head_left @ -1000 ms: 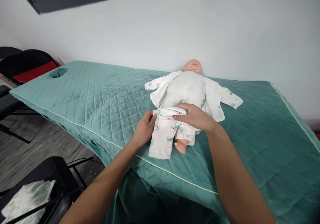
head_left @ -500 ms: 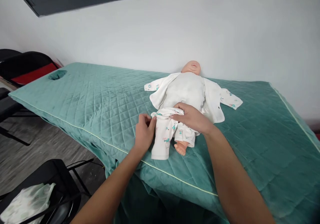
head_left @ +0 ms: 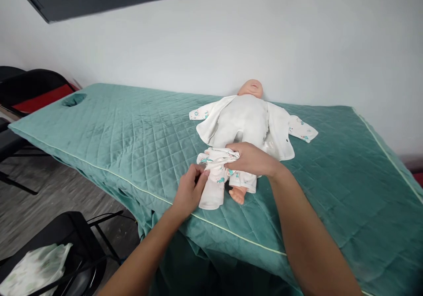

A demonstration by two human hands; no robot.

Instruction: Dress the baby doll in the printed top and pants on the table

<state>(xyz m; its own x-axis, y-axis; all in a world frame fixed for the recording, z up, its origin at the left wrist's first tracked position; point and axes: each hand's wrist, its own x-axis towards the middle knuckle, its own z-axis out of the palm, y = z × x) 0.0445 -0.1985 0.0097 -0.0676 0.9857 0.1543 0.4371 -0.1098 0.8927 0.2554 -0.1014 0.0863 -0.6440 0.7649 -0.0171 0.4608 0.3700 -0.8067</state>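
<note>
A baby doll (head_left: 246,117) lies on its back on a green quilted massage table (head_left: 132,133), its head near the wall. An open white jacket (head_left: 280,131) is spread under its torso. White printed baby trousers (head_left: 216,179) sit bunched low on its legs, and one bare foot (head_left: 235,194) pokes out. My left hand (head_left: 190,190) pinches the left trouser leg near its lower end. My right hand (head_left: 251,159) grips the gathered waistband at the doll's hips.
A black chair (head_left: 76,243) at the lower left holds a folded printed cloth (head_left: 33,269). Black and red chairs (head_left: 36,89) stand beyond the table's far left end. A face hole (head_left: 73,99) sits in the table near that end. A white wall runs behind.
My left hand has slid down from the waistband side to the lower part of the left trouser leg. The trousers have bunched up and come lower on the doll's legs.
</note>
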